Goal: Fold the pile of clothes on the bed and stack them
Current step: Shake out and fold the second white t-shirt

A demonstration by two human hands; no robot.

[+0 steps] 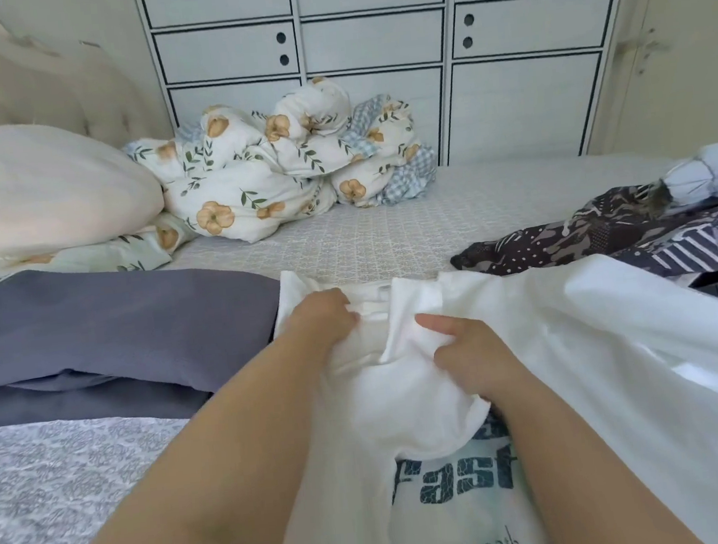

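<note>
A person's two bare hands work on a white T-shirt [552, 341] spread across the near part of the bed [366, 231], toward its right side. The shirt lies print up, with dark lettering near the near edge. The left hand [322, 319] has its fingers curled into the fabric by the collar. The right hand [465, 349] clutches a bunched fold of the same shirt just beside it, thumb stretched out on top.

The step appears to be straightening the neck area before folding. To do it well, both hands should pull the collar flat and smooth the bunched cloth outward, so that the later folds lie even and the print sits centred.

Counted: one white T-shirt in hand; one grey garment [112, 322] lying folded at the left edge; one dark patterned garment [608, 234] at the right edge, with a pale blue piece [711, 172] beyond it. At the far side lie one floral quilt [277, 170], crumpled, and one cream pillow [42, 188]. Behind the bed stands one white cabinet [370, 42].
</note>
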